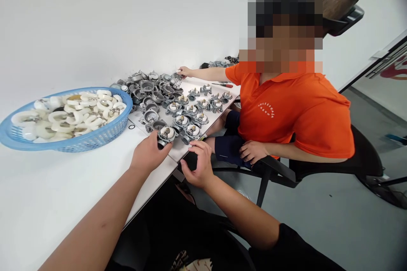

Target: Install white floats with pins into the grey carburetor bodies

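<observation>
Grey metal housing with a white float ring (pixel 166 134) sits at the near end of the grouped parts, by the front edge of the white tabletop (pixel 95 182). Left hand (pixel 148 152) grips it, thumb on the near side, fingers wrapped around the far side. Right hand (pixel 199 165) is unclenched, thumb and fingers apart, at the tabletop edge; its fingertips are just beside the nearest finished housing (pixel 192 130). Contact there: cannot tell.

Beyond the hands, similar ring-fitted housings (pixel 191 110) stand in loose rows, white rings upward, brass-coloured pieces at their centres. Left of these, a heap of bare metal housings (pixel 148 87) lies against the wall, several with round cavities facing up. Further left, a blue plastic basket (pixel 95 142) holds many white rings (pixel 74 118), with small metal fittings visible among them. One small black ring (pixel 131 125) lies between basket and heap. A red-handled tool (pixel 227 86) lies beyond the rows.

Co-worker in an orange shirt (pixel 292 110) sits to the right; one hand (pixel 184 72) reaches to the heap's far end, the other (pixel 253 151) rests on the lap.
</observation>
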Motion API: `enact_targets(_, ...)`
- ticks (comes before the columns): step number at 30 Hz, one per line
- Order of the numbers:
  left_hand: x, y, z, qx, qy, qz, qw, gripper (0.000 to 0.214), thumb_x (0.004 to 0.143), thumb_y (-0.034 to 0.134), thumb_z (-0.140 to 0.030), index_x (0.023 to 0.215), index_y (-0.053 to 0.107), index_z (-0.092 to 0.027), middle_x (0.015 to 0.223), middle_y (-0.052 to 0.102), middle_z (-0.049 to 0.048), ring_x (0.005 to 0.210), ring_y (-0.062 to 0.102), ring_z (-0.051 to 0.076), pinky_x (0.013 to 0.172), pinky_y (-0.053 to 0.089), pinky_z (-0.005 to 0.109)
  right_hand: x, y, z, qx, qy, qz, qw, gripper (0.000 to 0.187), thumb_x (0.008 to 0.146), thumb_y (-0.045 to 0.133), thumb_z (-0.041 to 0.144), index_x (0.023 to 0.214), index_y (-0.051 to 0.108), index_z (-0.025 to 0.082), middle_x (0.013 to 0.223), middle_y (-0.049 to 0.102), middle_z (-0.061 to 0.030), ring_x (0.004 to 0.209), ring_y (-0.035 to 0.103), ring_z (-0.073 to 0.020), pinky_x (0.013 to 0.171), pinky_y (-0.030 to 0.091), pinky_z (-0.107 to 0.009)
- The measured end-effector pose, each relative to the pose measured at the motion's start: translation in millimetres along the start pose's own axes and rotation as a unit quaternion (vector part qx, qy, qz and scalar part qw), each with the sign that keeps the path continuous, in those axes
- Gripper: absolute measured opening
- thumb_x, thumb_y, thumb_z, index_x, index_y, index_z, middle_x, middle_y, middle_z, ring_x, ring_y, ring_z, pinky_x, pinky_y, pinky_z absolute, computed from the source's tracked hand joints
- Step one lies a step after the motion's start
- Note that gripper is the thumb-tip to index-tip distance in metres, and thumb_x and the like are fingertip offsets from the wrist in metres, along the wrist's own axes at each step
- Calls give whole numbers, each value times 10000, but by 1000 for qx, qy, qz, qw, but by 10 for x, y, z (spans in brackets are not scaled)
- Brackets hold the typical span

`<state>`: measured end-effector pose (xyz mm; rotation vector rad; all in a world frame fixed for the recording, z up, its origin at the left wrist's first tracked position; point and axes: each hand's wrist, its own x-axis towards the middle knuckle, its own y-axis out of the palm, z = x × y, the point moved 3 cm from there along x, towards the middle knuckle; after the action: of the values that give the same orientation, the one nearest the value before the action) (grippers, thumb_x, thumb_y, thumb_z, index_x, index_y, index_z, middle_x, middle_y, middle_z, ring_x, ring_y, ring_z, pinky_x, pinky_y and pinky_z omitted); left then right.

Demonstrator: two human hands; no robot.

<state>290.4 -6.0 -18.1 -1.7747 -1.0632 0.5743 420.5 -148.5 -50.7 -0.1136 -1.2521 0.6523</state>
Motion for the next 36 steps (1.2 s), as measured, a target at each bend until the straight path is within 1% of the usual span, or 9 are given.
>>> enact_targets(7, -29, -29, 18, -26, -4, 6, 1000, 524, 861, 491, -655, 1170, 489, -232, 1105, 712, 109, 1037, 684, 353, 800, 518, 400, -31, 28, 5, -7, 8, -16, 1000, 422, 830, 619, 268, 1211, 451, 197, 1227, 530, -147, 1178, 532, -296, 990, 445, -511)
enact_targets(14, -26, -39, 98, -24, -8, -9, 1000, 858, 775, 558, -767, 1354, 399, -153, 1267, 639, 181, 1107, 658, 356, 844, 532, 420, -27, 82, 214, 8, -1, -29, 1000, 481, 820, 616, 249, 1253, 415, 191, 1272, 476, -160, 1214, 490, -312, 1016, 426, -549)
enact_targets(18, -279, -358, 270, 16, 6, -38, 999, 1033, 735, 549, -839, 1457, 335, -133, 1379, 565, 211, 1146, 637, 366, 908, 518, 430, -60, 180, 459, 76, 13, 22, 997, 520, 829, 624, 252, 1288, 391, 186, 1332, 433, -178, 1264, 452, -329, 1049, 406, -576)
enact_targets(21, -893, -836, 617, 29, -10, -70, 997, 924, 790, 512, -814, 1435, 389, -165, 1317, 606, 173, 1099, 657, 339, 866, 527, 406, -128, 241, 729, 137, -1, 69, 988, 526, 838, 643, 254, 1297, 394, 184, 1348, 429, -191, 1272, 449, -340, 1049, 405, -575)
enact_targets(26, -2535, -1603, 1565, 59, -85, -186, 977, 437, 970, 402, -539, 1204, 570, -209, 1003, 673, 79, 902, 662, 231, 821, 516, 350, -131, 608, 1194, 134, -116, 284, 942, 409, 920, 598, 406, 1275, 495, 230, 1368, 518, -149, 1318, 448, -361, 1024, 399, -570)
enact_targets(28, -3257, -1809, 2101, 106, -222, -250, 937, 425, 987, 355, -511, 1164, 583, -199, 942, 659, 79, 861, 636, 228, 820, 510, 361, -121, 842, 1385, 126, -194, 341, 911, 453, 947, 542, 503, 1325, 505, 257, 1454, 484, -116, 1377, 402, -368, 1037, 390, -579)
enact_targets(31, -4174, -1972, 2938, 144, -431, -269, 849, 552, 982, 286, -561, 1294, 520, -171, 1204, 629, 146, 1126, 591, 296, 1012, 452, 461, -138, 1180, 1594, 112, -260, 367, 886, 621, 927, 509, 622, 1431, 454, 262, 1552, 396, -86, 1432, 345, -371, 1087, 357, -590)
enact_targets(34, -4747, -2036, 3670, 159, -608, -199, 752, 782, 933, 281, -631, 1488, 330, -83, 1554, 362, 235, 1476, 269, 389, 1187, 207, 603, -163, 1456, 1671, 96, -260, 353, 893, 841, 845, 515, 753, 1496, 398, 234, 1561, 385, -105, 1433, 344, -389, 1093, 346, -601)
enact_targets(36, -4946, -2102, 4050, 134, -656, -178, 721, 901, 895, 297, -693, 1531, 267, -55, 1614, 252, 245, 1520, 163, 402, 1204, 150, 620, -180, 1582, 1701, 104, -248, 338, 902, 917, 797, 506, 811, 1498, 408, 227, 1536, 423, -111, 1420, 366, -395, 1112, 316, -610)
